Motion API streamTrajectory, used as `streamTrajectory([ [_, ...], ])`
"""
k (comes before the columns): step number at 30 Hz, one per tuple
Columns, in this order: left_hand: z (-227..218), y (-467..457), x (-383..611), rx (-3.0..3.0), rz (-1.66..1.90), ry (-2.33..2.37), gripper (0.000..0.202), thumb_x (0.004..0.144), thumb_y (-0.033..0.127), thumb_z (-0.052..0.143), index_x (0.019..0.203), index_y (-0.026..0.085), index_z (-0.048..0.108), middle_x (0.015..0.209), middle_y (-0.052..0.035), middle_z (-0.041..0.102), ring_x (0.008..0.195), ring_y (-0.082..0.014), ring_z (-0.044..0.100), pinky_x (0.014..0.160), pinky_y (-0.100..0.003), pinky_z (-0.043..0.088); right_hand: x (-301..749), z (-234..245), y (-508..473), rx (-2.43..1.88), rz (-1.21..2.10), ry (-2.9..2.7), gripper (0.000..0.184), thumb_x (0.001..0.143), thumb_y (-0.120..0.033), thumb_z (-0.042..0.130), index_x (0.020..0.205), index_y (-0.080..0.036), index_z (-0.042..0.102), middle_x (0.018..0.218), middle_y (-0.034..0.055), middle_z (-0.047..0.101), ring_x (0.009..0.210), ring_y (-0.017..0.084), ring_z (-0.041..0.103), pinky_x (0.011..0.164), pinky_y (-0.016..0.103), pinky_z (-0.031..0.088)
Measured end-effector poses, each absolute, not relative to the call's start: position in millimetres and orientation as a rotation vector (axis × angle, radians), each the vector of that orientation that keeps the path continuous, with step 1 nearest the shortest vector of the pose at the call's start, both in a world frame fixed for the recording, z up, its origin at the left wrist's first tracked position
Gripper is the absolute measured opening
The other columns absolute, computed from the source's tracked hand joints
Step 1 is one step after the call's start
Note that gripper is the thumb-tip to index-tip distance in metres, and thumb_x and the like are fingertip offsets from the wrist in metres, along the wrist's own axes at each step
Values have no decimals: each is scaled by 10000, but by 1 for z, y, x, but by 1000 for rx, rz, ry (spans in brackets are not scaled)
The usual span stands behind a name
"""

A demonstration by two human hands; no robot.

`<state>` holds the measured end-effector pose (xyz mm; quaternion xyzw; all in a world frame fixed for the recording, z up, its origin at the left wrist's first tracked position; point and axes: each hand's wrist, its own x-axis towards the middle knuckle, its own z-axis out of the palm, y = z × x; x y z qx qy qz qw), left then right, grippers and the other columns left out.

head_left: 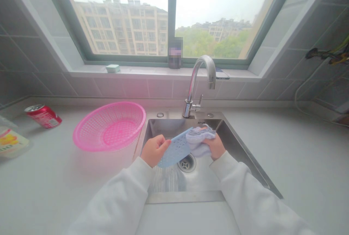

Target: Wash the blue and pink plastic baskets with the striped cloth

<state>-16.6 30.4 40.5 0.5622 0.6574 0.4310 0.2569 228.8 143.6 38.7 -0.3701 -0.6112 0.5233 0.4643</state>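
Over the steel sink (188, 195), my left hand (155, 150) grips the near-left edge of a light blue perforated plastic basket (176, 152), held tilted. My right hand (214, 145) is closed around a pale lavender cloth (197, 141) with a grey edge. The cloth lies against the basket's right end and hides that part of it. Beneath the basket, the round drain (187, 163) shows in the sink floor. Behind my hands rises the chrome faucet (195, 78); no water runs from it.
A pink plastic basket (109, 128) stands on the counter left of the sink. Farther left are a red can (43, 116) and a labelled container (11, 142). The windowsill carries a pale green box (112, 68), a blurred bottle-like object (175, 53) and a phone (222, 74).
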Motion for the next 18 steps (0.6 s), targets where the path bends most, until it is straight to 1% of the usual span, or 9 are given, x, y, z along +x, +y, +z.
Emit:
streamTrajectory([
  [3,44,28,-19,1491,1206,1711,466,823,639,521,604,238,435,545,46,427,570,-147,430,570,-273,313,240,34,160,-984,1217,-1397,227,617,-346,849,797,-286,724,856,38,802,888,307,750,910,459,600],
  [5,45,27,-20,1429,1225,1643,462,804,641,558,609,233,465,544,45,432,555,-145,438,552,-268,329,246,31,167,-1013,1194,-1378,221,616,-331,842,794,-296,716,851,44,799,875,317,748,876,455,605],
  [7,45,27,-20,1375,1221,1594,438,795,626,585,652,212,564,567,29,495,552,-149,467,542,-267,355,248,29,169,-1026,1196,-1404,223,601,-314,842,785,-294,717,841,45,795,875,324,746,865,452,605],
  [9,45,27,-21,1352,1190,1541,446,813,610,578,776,180,692,635,-6,602,568,-160,511,547,-274,388,247,28,168,-1024,1211,-1439,220,598,-314,837,781,-288,718,835,44,795,882,326,746,871,450,602],
  [11,45,27,-23,1358,1169,1487,486,836,599,559,906,160,757,720,-39,680,602,-177,556,567,-284,419,247,28,167,-1019,1230,-1456,213,601,-318,827,781,-281,721,823,46,795,860,324,747,861,456,603],
  [12,45,27,-23,1375,1163,1467,488,844,589,557,932,157,764,744,-48,698,624,-185,576,586,-290,434,247,28,167,-1018,1237,-1455,207,603,-314,821,784,-280,726,817,47,797,841,322,747,851,458,603],
  [14,44,26,-24,1438,1159,1461,436,855,554,552,902,165,745,752,-50,702,673,-201,611,635,-302,459,248,29,168,-1019,1233,-1453,192,613,-294,808,790,-284,732,817,44,802,818,317,748,833,456,605],
  [16,43,26,-23,1515,1132,1498,352,869,497,525,838,187,686,741,-36,687,705,-205,625,671,-307,466,249,31,169,-1020,1211,-1477,184,617,-278,807,785,-291,732,819,39,805,820,311,747,834,450,607],
  [18,41,26,-19,1554,1085,1578,291,886,450,468,793,212,607,704,-13,653,688,-198,616,662,-303,449,246,33,165,-1015,1178,-1510,193,610,-283,816,784,-286,732,824,38,804,844,308,746,873,458,605],
])
